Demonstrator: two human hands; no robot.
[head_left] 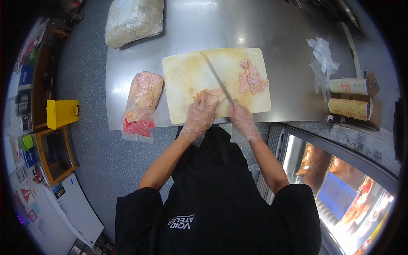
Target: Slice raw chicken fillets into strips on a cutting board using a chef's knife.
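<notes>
On a white cutting board (pixel 182 72) lies a piece of raw chicken (pixel 214 95) near the front edge. My left hand (pixel 200 114), in a clear plastic glove, presses down on it with fingers closed over the meat. My right hand (pixel 242 117), gloved the same way, grips a long knife (pixel 217 77) by the handle. Its blade slants away to the far left across the board, close beside the meat's right end. A pile of cut raw chicken (pixel 251 77) rests on the board's right side. The knife's handle is mostly hidden in my right hand.
Left of the board is a clear bag of raw chicken (pixel 145 93), overhanging the steel table's (pixel 289 42) front edge. A large wrapped bag (pixel 134 21) stands far left. Loose plastic gloves (pixel 324 59) and two printed rolls (pixel 348 86) in a box (pixel 375 102) lie right.
</notes>
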